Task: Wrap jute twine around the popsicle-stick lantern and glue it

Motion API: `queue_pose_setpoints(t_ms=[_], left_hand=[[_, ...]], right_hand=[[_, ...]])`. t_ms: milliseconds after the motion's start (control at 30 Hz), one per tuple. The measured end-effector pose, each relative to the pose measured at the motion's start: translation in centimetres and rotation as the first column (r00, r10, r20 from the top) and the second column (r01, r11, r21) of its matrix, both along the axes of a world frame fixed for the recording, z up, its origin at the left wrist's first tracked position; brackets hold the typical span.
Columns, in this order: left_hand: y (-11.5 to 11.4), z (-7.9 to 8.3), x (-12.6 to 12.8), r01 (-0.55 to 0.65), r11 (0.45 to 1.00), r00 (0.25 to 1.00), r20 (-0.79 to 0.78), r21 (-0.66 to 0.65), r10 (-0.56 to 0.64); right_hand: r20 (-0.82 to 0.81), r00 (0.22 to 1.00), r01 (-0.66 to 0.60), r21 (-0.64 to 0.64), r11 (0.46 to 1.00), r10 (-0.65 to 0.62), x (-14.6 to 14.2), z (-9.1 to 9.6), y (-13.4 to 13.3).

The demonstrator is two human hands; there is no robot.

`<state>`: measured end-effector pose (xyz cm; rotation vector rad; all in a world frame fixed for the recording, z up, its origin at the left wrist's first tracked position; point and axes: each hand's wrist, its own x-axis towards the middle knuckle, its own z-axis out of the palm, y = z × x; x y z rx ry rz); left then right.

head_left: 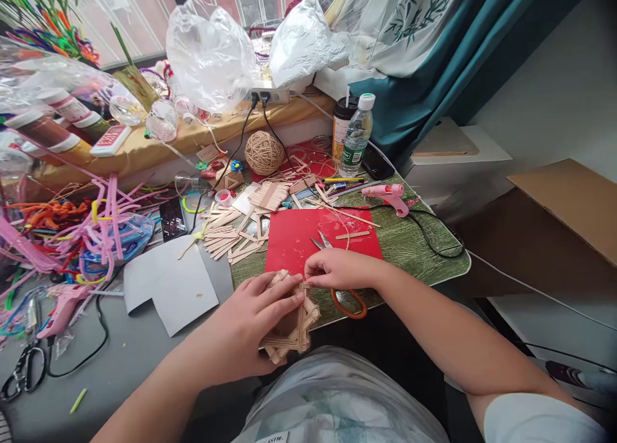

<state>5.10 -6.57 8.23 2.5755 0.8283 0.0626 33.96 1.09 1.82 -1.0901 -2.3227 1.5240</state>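
Note:
My left hand (250, 327) is wrapped round a small frame built of stacked popsicle sticks (295, 324), holding it at the table's near edge. My right hand (337, 269) has its fingers pinched together at the frame's top corner, touching a stick there. Orange-handled scissors (348, 298) lie partly under my right wrist, their blades on a red sheet (299, 234). A pile of loose popsicle sticks (231, 234) lies left of the red sheet.
A pink glue gun (388, 197) with a black cord lies beyond the red sheet. A ball of twine (264, 152), a water bottle (357, 135), a grey card (168, 282), pipe cleaners (96, 224), a second glue gun (60, 308) and black scissors (24, 369) surround them.

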Motion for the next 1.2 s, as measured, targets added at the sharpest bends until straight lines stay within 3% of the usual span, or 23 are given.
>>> queue_pose_setpoints(t_ms=[133, 333, 567, 733, 1200], left_hand=[[-0.3, -0.8, 1.2, 0.112, 0.965, 0.992, -0.089, 0.239, -0.093], [-0.2, -2.5, 1.0, 0.184, 0.861, 0.981, -0.032, 0.474, -0.192], [-0.1, -2.7, 0.6, 0.162, 0.841, 0.98, 0.018, 0.516, -0.2], [0.0, -2.3, 1.0, 0.195, 0.803, 0.975, -0.025, 0.563, -0.219], [0.2, -2.3, 1.3, 0.176, 0.776, 0.979, -0.023, 0.606, -0.204]], right_hand=[[-0.011, 0.999, 0.047, -0.063, 0.997, -0.048, -0.6, -0.8, 0.7], [-0.06, 0.981, 0.178, -0.125, 0.976, -0.187, -0.8, -1.5, 0.6], [-0.152, 0.95, 0.238, -0.205, 0.949, -0.272, -0.2, -1.2, -0.1], [-0.217, 0.917, 0.238, -0.375, 0.896, -0.334, 0.0, -0.4, -0.9], [-0.1, 0.875, 0.425, -0.31, 0.851, -0.473, -0.2, -0.2, -1.0]])
